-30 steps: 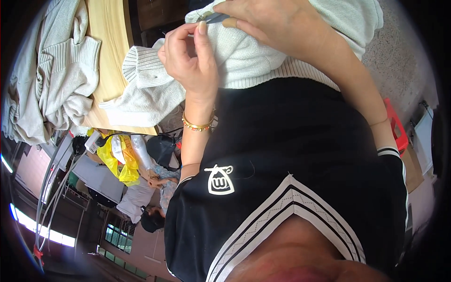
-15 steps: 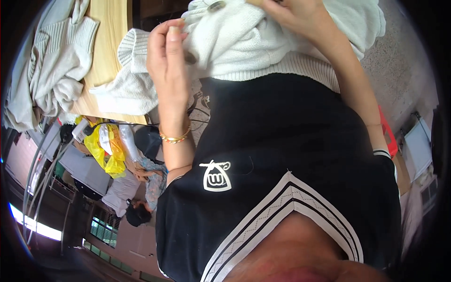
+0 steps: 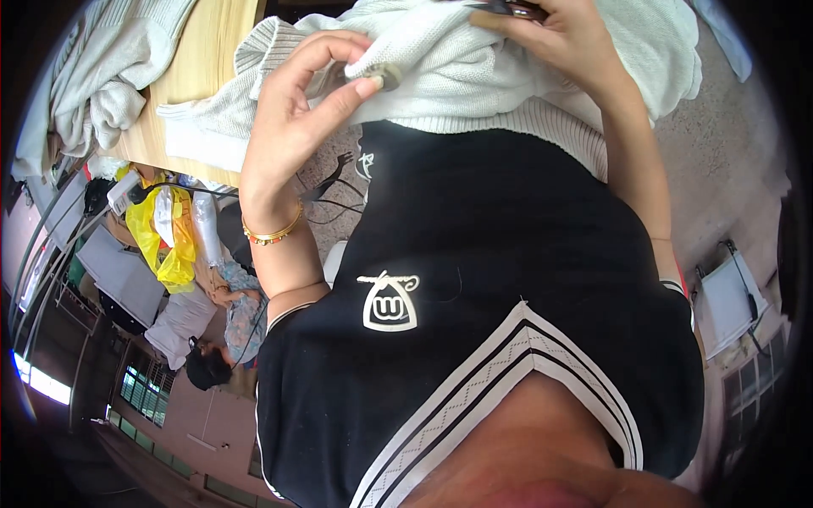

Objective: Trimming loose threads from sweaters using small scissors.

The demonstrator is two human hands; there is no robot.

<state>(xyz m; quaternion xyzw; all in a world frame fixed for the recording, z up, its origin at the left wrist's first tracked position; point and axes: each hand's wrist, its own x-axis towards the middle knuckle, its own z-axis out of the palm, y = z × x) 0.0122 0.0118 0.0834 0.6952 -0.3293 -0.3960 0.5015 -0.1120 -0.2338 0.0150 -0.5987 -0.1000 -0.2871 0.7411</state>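
Observation:
A white knitted cardigan [image 3: 474, 85] with ribbed edges lies bunched across my lap and over the table edge. My left hand [image 3: 296, 110] is closed on its edge, the thumb pressed against a round greyish button [image 3: 388, 76]. A gold bracelet is on that wrist. To the right, above the knit, my right hand [image 3: 567, 34] is closed around dark-handled thread snips [image 3: 521, 10]. Their tip points left, toward the fabric, and part of them is cut off by the top edge. A ribbed cuff [image 3: 262, 46] of the cardigan lies left of my left hand.
Another pale knitted garment [image 3: 118, 59] lies on the wooden table [image 3: 207, 59] at the left. Below it are a yellow plastic bag [image 3: 161, 245], cables [image 3: 339, 182] and another seated person [image 3: 233, 326]. A white-topped piece of furniture [image 3: 732, 305] stands at the right.
My left hand has opened out somewhat and turned, now pinching the cardigan edge at the button. My right hand has shifted slightly right, showing more of the snips. The whole view has shifted.

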